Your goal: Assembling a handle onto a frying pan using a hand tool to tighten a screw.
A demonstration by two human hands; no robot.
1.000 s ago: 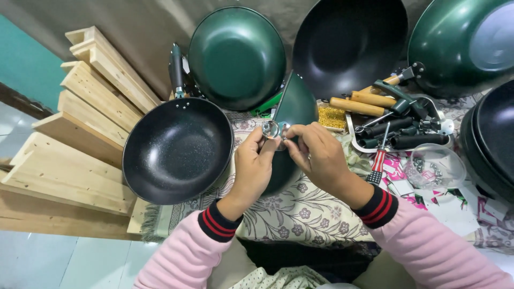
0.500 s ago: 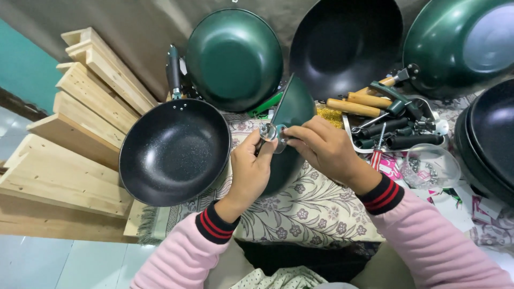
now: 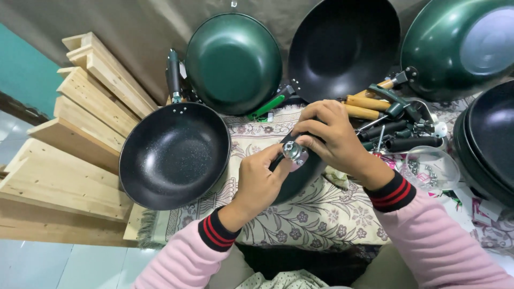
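Note:
My right hand (image 3: pixel 333 138) grips a dark green pan (image 3: pixel 300 179) that stands on edge on the floral cloth (image 3: pixel 321 219), mostly hidden behind both hands. On its rim sits a small shiny metal fitting (image 3: pixel 293 151). My left hand (image 3: pixel 261 179) pinches that fitting with thumb and fingertips. Both arms wear pink sleeves with dark red-striped cuffs.
A black pan (image 3: pixel 174 155) lies left of my hands. Green and black pans (image 3: pixel 234 61) lean against the back wall, more stacked at right (image 3: pixel 490 139). Loose handles and tools (image 3: pixel 385 120) lie behind, a clear bowl of screws (image 3: pixel 431 168) at right, wooden planks (image 3: pixel 69 134) at left.
The green pan has turned down under my right hand, which now covers it. My left hand stays on the metal fitting. The view has shifted slightly.

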